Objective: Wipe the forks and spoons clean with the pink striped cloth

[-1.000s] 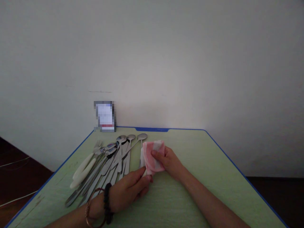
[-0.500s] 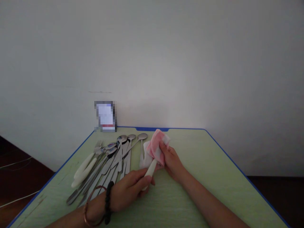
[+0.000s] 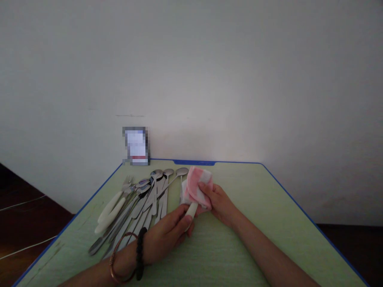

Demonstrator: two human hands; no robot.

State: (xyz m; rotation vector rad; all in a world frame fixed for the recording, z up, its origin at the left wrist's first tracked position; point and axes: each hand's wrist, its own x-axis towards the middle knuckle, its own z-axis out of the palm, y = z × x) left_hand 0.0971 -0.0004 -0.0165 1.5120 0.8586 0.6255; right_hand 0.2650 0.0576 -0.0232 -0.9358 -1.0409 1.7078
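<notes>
My left hand [image 3: 172, 229] is closed around the pale handle of a white-handled utensil [image 3: 191, 210], which slants up and away from me. Its far end is hidden inside a folded pink-and-white cloth [image 3: 196, 181]. With the thumb pressed on top, my right hand [image 3: 220, 201] grips that cloth around the utensil. Left of my hands lies a spread pile of metal spoons [image 3: 155, 191], their bowls toward the wall. Two more pieces with white handles [image 3: 110, 215] lie at the pile's left side, at least one of them a fork [image 3: 128, 181].
The green table [image 3: 263, 239] has a blue edge and stands against a pale wall [image 3: 227, 87]. A blurred-out upright device [image 3: 137, 145] leans at the back left corner. White cables [image 3: 26, 248] run over the dark floor at left.
The cloth has turned and shifted slightly down over the utensil in my right hand. My left hand still grips the handle. The whole view has moved a little.
</notes>
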